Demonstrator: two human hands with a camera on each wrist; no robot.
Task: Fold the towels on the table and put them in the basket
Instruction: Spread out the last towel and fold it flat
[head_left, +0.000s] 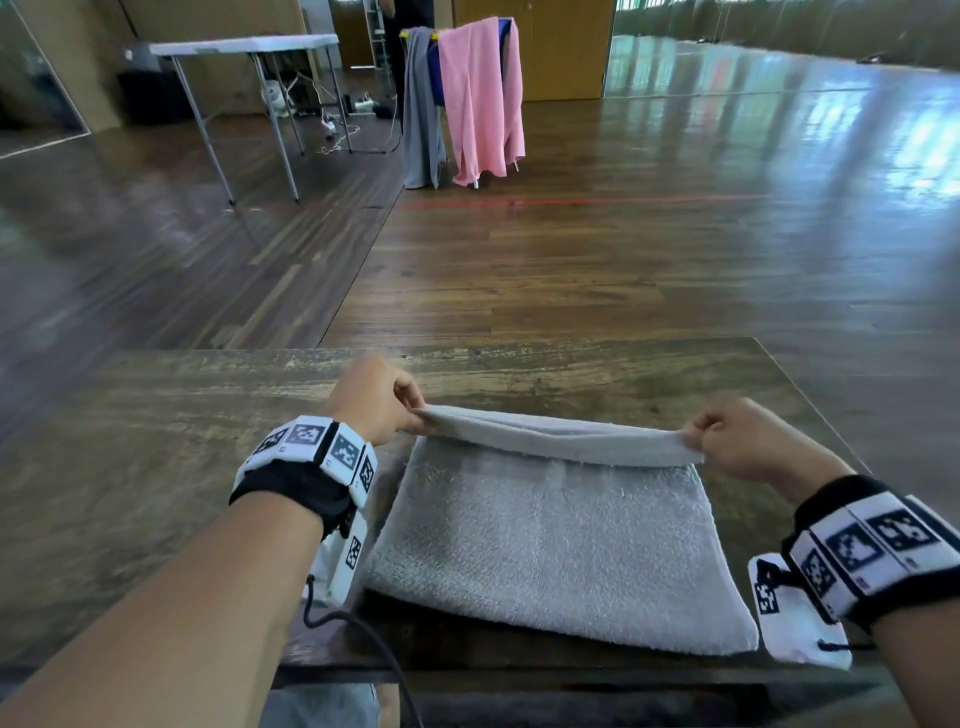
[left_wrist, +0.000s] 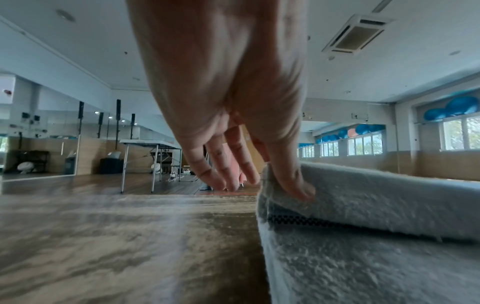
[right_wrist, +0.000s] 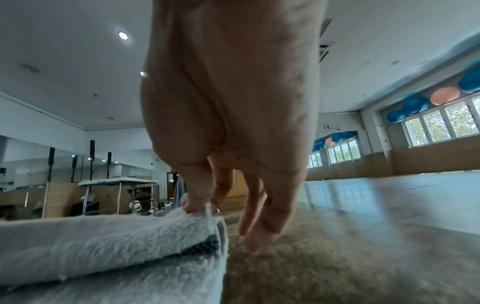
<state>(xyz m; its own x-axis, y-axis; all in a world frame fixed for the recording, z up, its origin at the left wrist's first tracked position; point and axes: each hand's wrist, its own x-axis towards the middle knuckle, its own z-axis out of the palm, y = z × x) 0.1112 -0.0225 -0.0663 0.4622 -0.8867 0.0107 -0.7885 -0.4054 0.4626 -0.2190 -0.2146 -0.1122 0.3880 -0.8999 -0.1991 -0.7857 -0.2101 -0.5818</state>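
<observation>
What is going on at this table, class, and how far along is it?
A person is folding a grey towel on a wooden table. The left hand pinches the far left corner and the right hand pinches the far right corner, holding that far edge lifted and turned over the rest, which lies flat. The fold is only partly made. No basket is in view. Farther off, a pink towel and another grey one hang on a rack.
</observation>
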